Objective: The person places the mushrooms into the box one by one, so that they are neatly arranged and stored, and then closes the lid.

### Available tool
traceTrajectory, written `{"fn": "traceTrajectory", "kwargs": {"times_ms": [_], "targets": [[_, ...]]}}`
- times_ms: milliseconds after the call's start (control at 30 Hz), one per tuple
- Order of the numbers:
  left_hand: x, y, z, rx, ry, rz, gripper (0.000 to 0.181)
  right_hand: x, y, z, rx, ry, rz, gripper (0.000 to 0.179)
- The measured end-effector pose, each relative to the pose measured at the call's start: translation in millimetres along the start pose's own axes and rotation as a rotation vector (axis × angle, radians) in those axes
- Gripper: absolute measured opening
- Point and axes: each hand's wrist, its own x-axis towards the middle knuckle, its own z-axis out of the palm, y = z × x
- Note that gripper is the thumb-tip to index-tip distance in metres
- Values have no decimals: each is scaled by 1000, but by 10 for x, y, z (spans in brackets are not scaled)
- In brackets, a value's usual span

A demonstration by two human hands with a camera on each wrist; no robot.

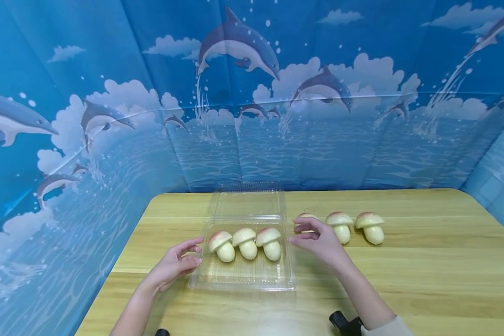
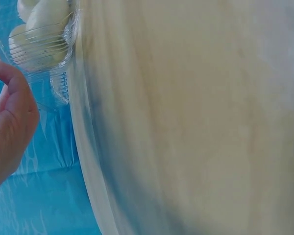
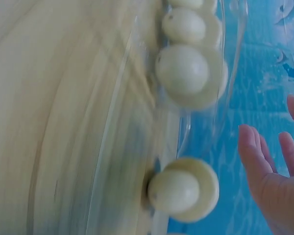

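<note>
A clear plastic clamshell box [image 1: 243, 278] lies with its lid [image 1: 248, 204] folded back towards the backdrop. In its base sit three cream mushroom models with reddish caps, side by side, among them a middle mushroom [image 1: 246, 243]. At the box's left edge is my left hand [image 1: 177, 265], its relaxed fingers right by the rim with nothing between them. My right hand [image 1: 321, 241] hovers just off the right edge, also holding nothing; the right wrist view shows its fingers spread. Behind that hand, a loose mushroom [image 1: 307, 215] is partly hidden.
Two more mushrooms, a nearer one [image 1: 340, 226] and a farther one [image 1: 370, 227], lie in a row to the right of the box. The wooden table [image 1: 437, 270] ends at a dolphin-printed blue backdrop [image 1: 319, 149]. Black wrist gear [image 1: 345, 324] shows by the right forearm.
</note>
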Motion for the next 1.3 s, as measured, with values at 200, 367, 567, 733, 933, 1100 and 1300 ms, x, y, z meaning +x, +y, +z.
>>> {"fn": "traceTrajectory", "kwargs": {"times_ms": [200,367,567,733,933,1100,1300], "targets": [[4,-29,27,-16,7,-3,64,-50,74,-241,-38,34,-9,55],[28,-34,31,-19,11,-12,64,-71,144,-379,-58,34,-32,54],[64,-5,29,-16,6,-5,64,-111,203,-561,-91,61,-42,53],[57,6,27,-26,12,-2,64,-139,237,-724,-114,81,-47,50],[37,9,27,-28,8,1,63,-199,284,-925,-157,112,-38,51],[27,1,16,-29,17,-5,62,-253,339,-1055,-210,110,-17,52],[17,-26,-7,-21,19,-6,62,-304,368,-1183,-260,110,7,42]]}}
